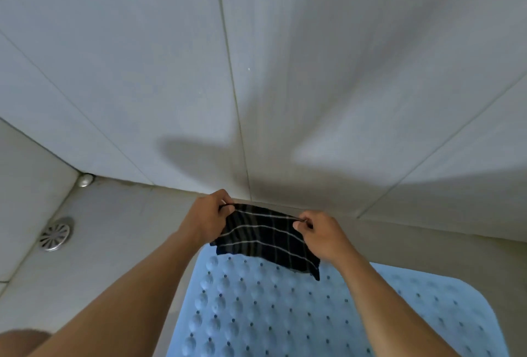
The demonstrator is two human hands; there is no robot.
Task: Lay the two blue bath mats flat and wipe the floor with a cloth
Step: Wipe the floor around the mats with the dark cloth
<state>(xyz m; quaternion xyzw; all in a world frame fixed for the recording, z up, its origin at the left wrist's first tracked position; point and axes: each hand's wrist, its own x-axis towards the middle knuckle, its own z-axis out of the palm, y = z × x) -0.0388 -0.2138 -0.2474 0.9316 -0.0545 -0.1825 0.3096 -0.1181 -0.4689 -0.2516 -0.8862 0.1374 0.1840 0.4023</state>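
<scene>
Now: striped cloth point(265, 237) above dimpled mat point(256, 314).

No legible text or labels

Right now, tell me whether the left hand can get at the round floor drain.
Probably yes. The floor drain sits in open floor to the left of the left hand, nothing between them. That hand pinches the cloth, though, so it must release or carry it.

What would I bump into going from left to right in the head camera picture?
The floor drain → round metal fitting in the corner → left hand → dark striped cloth → right hand.
</scene>
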